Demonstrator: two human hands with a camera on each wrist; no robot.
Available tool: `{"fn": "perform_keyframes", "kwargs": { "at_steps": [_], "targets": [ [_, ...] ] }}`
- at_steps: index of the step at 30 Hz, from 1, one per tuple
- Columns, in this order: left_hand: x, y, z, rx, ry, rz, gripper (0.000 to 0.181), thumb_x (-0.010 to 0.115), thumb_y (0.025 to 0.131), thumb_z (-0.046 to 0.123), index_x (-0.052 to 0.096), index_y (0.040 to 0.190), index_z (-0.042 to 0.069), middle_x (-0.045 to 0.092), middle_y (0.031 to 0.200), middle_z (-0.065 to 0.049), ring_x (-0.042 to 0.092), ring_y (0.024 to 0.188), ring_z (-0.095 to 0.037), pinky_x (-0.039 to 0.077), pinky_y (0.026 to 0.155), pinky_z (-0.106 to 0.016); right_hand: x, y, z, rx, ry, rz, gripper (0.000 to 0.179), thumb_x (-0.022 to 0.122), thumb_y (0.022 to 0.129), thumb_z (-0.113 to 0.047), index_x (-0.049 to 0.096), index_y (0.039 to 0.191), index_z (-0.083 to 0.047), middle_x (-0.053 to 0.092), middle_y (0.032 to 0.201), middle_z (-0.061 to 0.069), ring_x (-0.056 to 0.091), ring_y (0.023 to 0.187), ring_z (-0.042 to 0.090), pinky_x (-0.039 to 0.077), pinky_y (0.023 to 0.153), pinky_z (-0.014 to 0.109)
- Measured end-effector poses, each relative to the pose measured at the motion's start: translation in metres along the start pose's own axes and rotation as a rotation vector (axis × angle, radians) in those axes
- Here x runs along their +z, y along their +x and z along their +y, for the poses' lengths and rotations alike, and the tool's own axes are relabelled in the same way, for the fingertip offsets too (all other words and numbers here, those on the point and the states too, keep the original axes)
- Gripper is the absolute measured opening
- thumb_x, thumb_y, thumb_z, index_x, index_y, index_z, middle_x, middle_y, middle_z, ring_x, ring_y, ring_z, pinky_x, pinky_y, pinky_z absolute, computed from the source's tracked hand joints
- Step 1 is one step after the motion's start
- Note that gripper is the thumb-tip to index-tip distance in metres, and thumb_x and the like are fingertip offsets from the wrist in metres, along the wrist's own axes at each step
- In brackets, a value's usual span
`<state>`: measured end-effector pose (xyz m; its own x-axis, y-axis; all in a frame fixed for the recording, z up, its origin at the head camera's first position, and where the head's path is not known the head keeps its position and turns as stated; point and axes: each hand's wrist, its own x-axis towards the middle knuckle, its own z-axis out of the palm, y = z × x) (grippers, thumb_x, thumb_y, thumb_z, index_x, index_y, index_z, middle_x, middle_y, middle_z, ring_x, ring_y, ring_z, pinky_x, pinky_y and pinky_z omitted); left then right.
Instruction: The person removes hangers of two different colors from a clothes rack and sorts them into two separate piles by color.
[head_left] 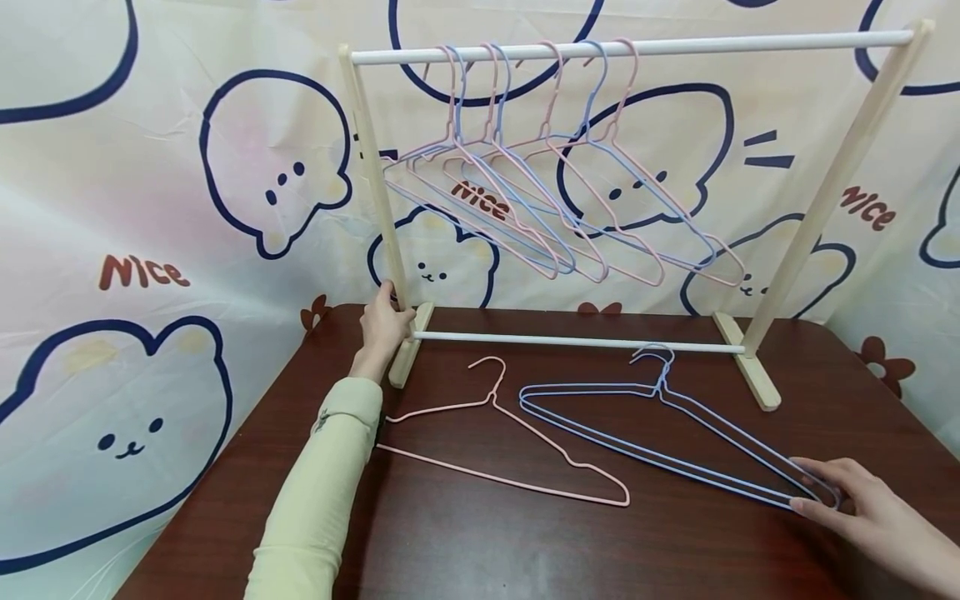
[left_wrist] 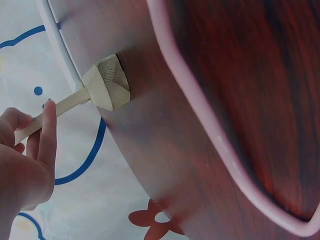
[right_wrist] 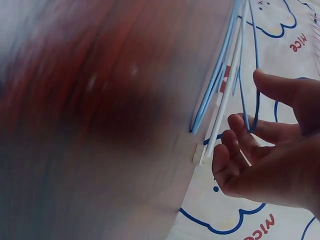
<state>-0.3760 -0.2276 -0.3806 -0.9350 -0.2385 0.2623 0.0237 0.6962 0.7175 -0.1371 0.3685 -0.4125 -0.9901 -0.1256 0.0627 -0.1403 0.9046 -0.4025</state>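
Observation:
My left hand [head_left: 384, 321] grips the lower part of the rack's left wooden upright [head_left: 369, 167], just above its foot. In the left wrist view, fingers wrap that upright. My right hand [head_left: 862, 500] pinches the right corner of a blue hanger [head_left: 720, 425] between thumb and fingers. A second blue hanger lies close beside it, nearly overlapping in the head view; the right wrist view shows another blue hanger [right_wrist: 212, 85] apart from the fingers. A pink hanger [head_left: 517, 481] lies on the table near my left forearm, its left end hidden behind the sleeve.
Several pink and blue hangers [head_left: 551, 133] hang from the rack's white top bar [head_left: 697, 46], toward its left half. A lower white bar [head_left: 510, 338] joins the wooden feet. The rack stands at the back of the dark brown table [head_left: 465, 550], before a cartoon-printed cloth [head_left: 247, 350].

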Motion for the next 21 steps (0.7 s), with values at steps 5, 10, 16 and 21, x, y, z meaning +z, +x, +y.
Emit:
{"fn": "perform_keyframes", "kwargs": {
  "at_steps": [5,10,16,21],
  "targets": [
    [0.000,0.001,-0.001,0.012,0.011,-0.001,0.030,0.063,0.094,0.015,0.049,0.120,0.011,0.067,0.103,-0.016,0.064,0.088,-0.035,0.051,0.085,-0.050,0.007,0.007,0.005,-0.013,-0.099,-0.043,0.051,0.071,0.091,-0.031,0.062,0.125,0.006,0.059,0.111,0.020,0.053,0.094,0.023,0.032,0.081,0.046],
    [0.000,0.001,-0.002,0.010,0.001,0.002,0.030,0.063,0.094,0.015,0.049,0.120,0.011,0.067,0.104,-0.017,0.065,0.089,-0.036,0.052,0.085,-0.050,0.013,0.012,0.004,-0.011,-0.129,-0.089,0.055,0.070,0.092,-0.031,0.058,0.126,0.011,0.054,0.118,0.029,0.049,0.103,0.045,0.031,0.085,0.056],
    [0.000,0.000,-0.001,0.010,0.004,0.002,0.030,0.064,0.093,0.015,0.049,0.119,0.011,0.067,0.103,-0.016,0.064,0.089,-0.036,0.052,0.085,-0.051,0.013,0.014,-0.001,-0.016,-0.194,-0.078,0.058,0.071,0.091,-0.035,0.059,0.126,0.010,0.055,0.117,0.026,0.045,0.101,0.042,0.034,0.081,0.052],
    [-0.001,0.001,0.000,0.018,0.018,0.003,0.030,0.063,0.093,0.015,0.049,0.119,0.010,0.065,0.102,-0.017,0.063,0.091,-0.037,0.050,0.088,-0.052,0.007,0.019,-0.011,-0.052,-0.169,-0.042,0.054,0.070,0.092,-0.035,0.062,0.126,0.006,0.058,0.119,0.023,0.047,0.104,0.040,0.033,0.081,0.047]
  ]
}}
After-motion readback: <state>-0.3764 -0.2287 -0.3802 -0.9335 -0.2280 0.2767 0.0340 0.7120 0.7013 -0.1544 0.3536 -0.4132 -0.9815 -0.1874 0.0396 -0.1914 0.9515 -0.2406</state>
